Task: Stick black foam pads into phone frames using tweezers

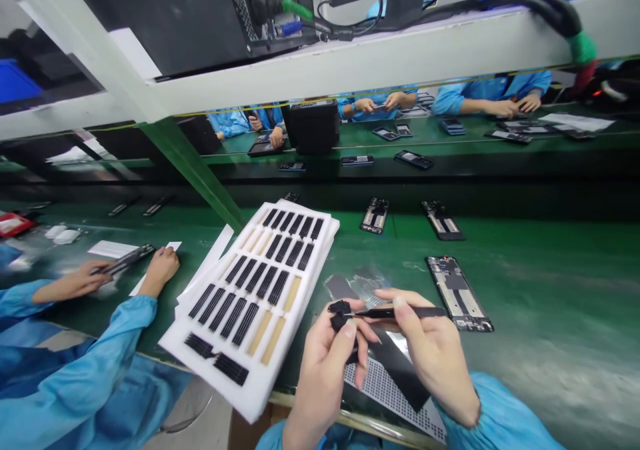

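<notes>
The thumb and first finger (349, 330) of the left hand (320, 370) pinch tight on a small, bumpy black piece (339, 315). The right hand (430, 350) grips thin black tweezers (395, 313), with their tip right at that piece, though I cannot tell if the tip is shut. Under the hands lies a grey sheet full of tiny holes (385, 390). Just to the left is a white foam tray (260, 387) with rows of thin black strips (250, 283) and tan strips (274, 340); it looks like lots are left. To the right, a long black phone frame (460, 293) lies on the green bench mat (550, 303), with more frames farther off, and another person's hands (160, 270) work on the left
</notes>
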A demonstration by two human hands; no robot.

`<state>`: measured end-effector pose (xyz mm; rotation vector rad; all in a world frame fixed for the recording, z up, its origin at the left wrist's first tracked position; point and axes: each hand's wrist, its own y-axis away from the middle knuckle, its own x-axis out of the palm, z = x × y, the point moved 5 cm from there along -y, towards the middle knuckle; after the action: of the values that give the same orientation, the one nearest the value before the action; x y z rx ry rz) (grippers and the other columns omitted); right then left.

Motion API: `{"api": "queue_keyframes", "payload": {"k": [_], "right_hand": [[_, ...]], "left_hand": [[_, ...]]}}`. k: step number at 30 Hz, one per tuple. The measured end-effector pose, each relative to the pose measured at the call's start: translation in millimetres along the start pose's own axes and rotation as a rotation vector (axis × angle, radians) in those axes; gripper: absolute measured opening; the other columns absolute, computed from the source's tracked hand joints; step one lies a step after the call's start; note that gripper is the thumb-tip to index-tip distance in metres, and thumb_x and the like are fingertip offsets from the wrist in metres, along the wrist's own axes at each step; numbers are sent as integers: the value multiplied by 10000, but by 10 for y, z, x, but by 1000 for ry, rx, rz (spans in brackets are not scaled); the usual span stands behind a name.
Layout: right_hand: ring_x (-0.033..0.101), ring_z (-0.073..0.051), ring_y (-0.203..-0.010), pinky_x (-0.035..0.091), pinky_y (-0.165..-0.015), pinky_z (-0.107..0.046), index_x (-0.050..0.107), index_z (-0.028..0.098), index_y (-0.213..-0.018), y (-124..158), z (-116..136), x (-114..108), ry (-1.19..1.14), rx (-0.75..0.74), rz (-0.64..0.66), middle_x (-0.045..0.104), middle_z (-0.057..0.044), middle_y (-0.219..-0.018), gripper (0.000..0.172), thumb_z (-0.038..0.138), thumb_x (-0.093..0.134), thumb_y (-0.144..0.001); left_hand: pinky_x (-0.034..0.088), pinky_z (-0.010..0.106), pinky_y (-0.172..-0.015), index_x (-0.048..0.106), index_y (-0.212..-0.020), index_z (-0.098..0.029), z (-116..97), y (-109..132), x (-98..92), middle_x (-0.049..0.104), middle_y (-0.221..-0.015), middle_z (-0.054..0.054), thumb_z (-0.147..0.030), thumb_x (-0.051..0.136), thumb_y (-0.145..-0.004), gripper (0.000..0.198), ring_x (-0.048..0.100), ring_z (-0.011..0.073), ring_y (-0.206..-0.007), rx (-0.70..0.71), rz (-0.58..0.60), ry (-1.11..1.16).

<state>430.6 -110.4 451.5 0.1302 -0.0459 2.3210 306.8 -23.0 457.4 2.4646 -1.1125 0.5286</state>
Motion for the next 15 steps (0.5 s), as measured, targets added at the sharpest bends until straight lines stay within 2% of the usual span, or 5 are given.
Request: {"api": "queue_keyframes", "payload": {"k": [4, 8, 10, 12, 15], "right_hand": [[742, -318, -959, 644, -837, -447, 784, 251, -1013, 125, 37, 12, 127, -103, -53, 767, -136, -1080, 376, 562, 587, -936], [748, -295, -923, 635, -856, -431, 790, 256, -940, 195, 122, 24, 168, -191, -64, 784, -118, -1012, 357, 551, 590, -940], [759, -291, -867, 652, -780, -428, 767, 248, -955, 114, 127, -74, 78, -154, -79, 788, -115, -942, 368, 567, 584, -940], [766, -278, -831, 657, -712, -406, 729, 234, -1005, -48, 93, -240, -29, -110, -142, 787, -103, -894, 374, 570, 576, -948], [765, -240, -764, 644, -655, -337, 700, 198, -975, -316, -94, -367, -11, -44, -151, 777, -87, -812, 419, 605, 637, -898]], "left_hand": [[381, 163, -403, 641, -1146, -129, 20, 51, 8, 651, -797, 44, -368, 629, -933, 320, 493, 79, -538, 10, -37, 25], [349, 170, -392, 639, -1137, -119, -2, 96, -37, 641, -747, 39, -365, 586, -947, 315, 476, 81, -506, 19, -98, 110], [339, 168, -392, 623, -1143, -140, -89, 164, -155, 640, -775, 32, -361, 590, -944, 299, 463, 76, -508, 103, -219, 114], [354, 170, -407, 604, -1153, -173, -207, 300, -351, 628, -807, 14, -362, 597, -941, 285, 466, 77, -528, 278, -410, 55], [439, 200, -486, 565, -1230, -205, -229, 557, -642, 630, -855, 11, -370, 547, -974, 304, 515, 98, -584, 442, -598, -301]]}}
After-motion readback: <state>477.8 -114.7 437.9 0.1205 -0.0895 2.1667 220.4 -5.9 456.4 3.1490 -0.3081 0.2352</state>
